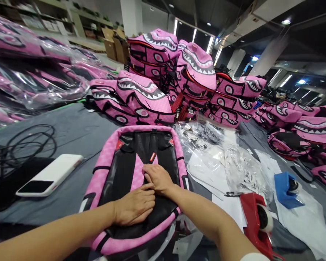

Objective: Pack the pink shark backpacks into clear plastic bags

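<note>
A pink and black backpack [137, 243] lies on the table in front of me, its black back panel and shoulder straps facing up. My left hand [136, 204] rests on the lower middle of that panel, its fingers bent and closed. Just above and to the right, my right hand [158, 177] presses on the panel with its fingers curled together, and the two hands touch. Whatever the fingertips grip is hidden beneath them. A small red label [152, 156] shows just beyond my right hand.
Pink shark-mouth backpacks [145, 96] are piled behind, with plastic-wrapped ones [35, 76] at left. A white power bank [50, 174] and black cables [32, 141] lie left. Right are clear plastic bags [241, 170], a red tape dispenser [251, 217] and a blue one [286, 188].
</note>
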The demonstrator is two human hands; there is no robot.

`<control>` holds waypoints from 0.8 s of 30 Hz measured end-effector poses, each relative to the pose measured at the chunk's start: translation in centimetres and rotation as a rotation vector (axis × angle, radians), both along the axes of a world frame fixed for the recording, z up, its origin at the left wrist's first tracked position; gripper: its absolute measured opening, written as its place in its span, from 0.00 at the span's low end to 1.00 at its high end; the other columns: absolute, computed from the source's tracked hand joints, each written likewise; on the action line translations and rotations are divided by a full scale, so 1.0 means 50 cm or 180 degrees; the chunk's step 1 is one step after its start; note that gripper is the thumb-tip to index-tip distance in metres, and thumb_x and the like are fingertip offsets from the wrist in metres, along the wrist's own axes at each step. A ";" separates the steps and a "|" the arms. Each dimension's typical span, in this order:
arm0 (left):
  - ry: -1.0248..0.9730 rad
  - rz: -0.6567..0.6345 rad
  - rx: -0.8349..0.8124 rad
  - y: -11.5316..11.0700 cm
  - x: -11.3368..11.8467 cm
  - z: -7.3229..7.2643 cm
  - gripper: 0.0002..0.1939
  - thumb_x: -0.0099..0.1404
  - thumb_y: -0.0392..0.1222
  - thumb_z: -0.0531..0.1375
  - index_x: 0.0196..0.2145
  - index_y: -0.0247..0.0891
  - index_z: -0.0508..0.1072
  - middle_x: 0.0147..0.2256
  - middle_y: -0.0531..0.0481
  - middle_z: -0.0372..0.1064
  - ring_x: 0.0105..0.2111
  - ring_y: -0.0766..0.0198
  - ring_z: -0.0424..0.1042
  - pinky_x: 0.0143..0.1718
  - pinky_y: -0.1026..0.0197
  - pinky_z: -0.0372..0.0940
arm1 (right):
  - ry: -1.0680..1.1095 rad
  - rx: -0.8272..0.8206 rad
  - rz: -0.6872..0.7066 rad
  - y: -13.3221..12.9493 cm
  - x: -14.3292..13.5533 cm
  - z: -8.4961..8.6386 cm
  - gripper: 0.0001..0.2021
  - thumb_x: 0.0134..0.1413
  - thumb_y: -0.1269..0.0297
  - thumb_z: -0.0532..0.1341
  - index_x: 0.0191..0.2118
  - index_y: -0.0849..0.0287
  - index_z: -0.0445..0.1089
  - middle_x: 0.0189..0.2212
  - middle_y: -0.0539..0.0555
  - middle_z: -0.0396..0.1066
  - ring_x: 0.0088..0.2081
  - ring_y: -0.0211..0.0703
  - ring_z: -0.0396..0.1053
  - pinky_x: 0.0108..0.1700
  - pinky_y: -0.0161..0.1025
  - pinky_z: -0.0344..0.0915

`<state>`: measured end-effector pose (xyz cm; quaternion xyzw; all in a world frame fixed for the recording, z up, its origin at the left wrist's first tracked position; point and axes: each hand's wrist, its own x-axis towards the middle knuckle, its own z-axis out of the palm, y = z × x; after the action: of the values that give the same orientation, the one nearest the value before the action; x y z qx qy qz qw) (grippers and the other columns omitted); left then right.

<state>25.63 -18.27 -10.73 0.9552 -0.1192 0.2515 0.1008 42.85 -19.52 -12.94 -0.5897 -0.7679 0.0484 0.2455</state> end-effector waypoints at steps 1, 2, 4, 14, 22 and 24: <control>-0.0210 0.0084 0.0111 0.005 0.006 -0.025 0.16 0.69 0.32 0.47 0.26 0.41 0.66 0.24 0.54 0.65 0.29 0.62 0.61 0.52 0.56 0.60 | 0.0207 0.0079 -0.0138 -0.002 0.006 0.011 0.15 0.69 0.71 0.51 0.55 0.59 0.69 0.50 0.58 0.77 0.50 0.43 0.74 0.56 0.43 0.70; -0.0332 0.0209 0.0181 0.010 0.011 -0.048 0.15 0.68 0.31 0.47 0.26 0.41 0.66 0.24 0.53 0.64 0.28 0.61 0.60 0.48 0.57 0.61 | 0.0384 0.0178 -0.0295 -0.008 0.012 0.025 0.17 0.69 0.73 0.47 0.55 0.61 0.69 0.46 0.58 0.78 0.47 0.43 0.75 0.52 0.43 0.71; -0.0461 0.0564 0.0259 0.019 0.015 -0.080 0.15 0.68 0.31 0.47 0.28 0.40 0.68 0.27 0.51 0.67 0.31 0.60 0.63 0.47 0.56 0.61 | 0.0561 0.0379 -0.0502 -0.030 0.020 0.061 0.20 0.69 0.74 0.42 0.55 0.62 0.68 0.44 0.61 0.78 0.45 0.46 0.75 0.50 0.45 0.71; 0.0764 0.1685 0.0190 0.110 -0.028 -0.087 0.23 0.75 0.52 0.48 0.64 0.59 0.67 0.63 0.47 0.66 0.59 0.48 0.63 0.66 0.32 0.42 | -0.1467 -0.0742 0.3436 -0.081 -0.071 0.086 0.09 0.64 0.61 0.61 0.44 0.61 0.72 0.37 0.55 0.79 0.37 0.40 0.76 0.41 0.35 0.68; 0.0331 0.3087 0.0068 0.103 -0.028 -0.109 0.35 0.63 0.63 0.58 0.64 0.50 0.68 0.70 0.32 0.52 0.69 0.23 0.46 0.64 0.24 0.41 | -0.1409 -0.0147 0.3294 -0.039 -0.054 -0.031 0.07 0.57 0.57 0.67 0.34 0.52 0.71 0.31 0.49 0.77 0.36 0.40 0.74 0.43 0.34 0.67; 0.0664 0.3154 -0.0032 0.095 -0.025 -0.095 0.36 0.61 0.61 0.60 0.64 0.48 0.68 0.69 0.31 0.52 0.69 0.23 0.47 0.65 0.25 0.40 | -0.1502 -0.0066 0.2919 -0.046 -0.055 -0.031 0.08 0.57 0.56 0.66 0.35 0.54 0.71 0.31 0.51 0.76 0.38 0.42 0.74 0.44 0.36 0.67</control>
<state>24.38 -13.52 -15.48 0.9165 0.3603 0.1730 -0.0148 40.11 -21.82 -14.49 -0.1896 -0.9815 0.0243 0.0132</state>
